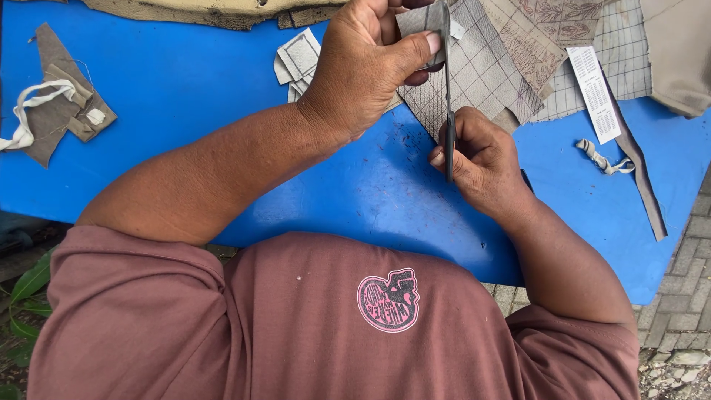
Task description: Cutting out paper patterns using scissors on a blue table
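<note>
My left hand point(366, 63) pinches a small grey piece of fabric point(421, 21) between thumb and fingers near the top middle of the view. My right hand point(480, 161) grips a pair of dark scissors point(448, 111) just below it. The blades point up and away from me, and their tips meet the held piece. Under both hands lies a larger checked grey fabric sheet point(474, 74) on a blue table point(185, 111).
Small cut fabric squares point(300, 59) lie left of my left hand. A grey scrap with a white strap point(55, 104) sits far left. Patterned fabric swatches point(541, 37), a white paper strip point(595, 92), a knotted white strip point(603, 159) and a dark strip point(644, 185) lie at the right. Paving stones point(685, 296) show beyond the table edge.
</note>
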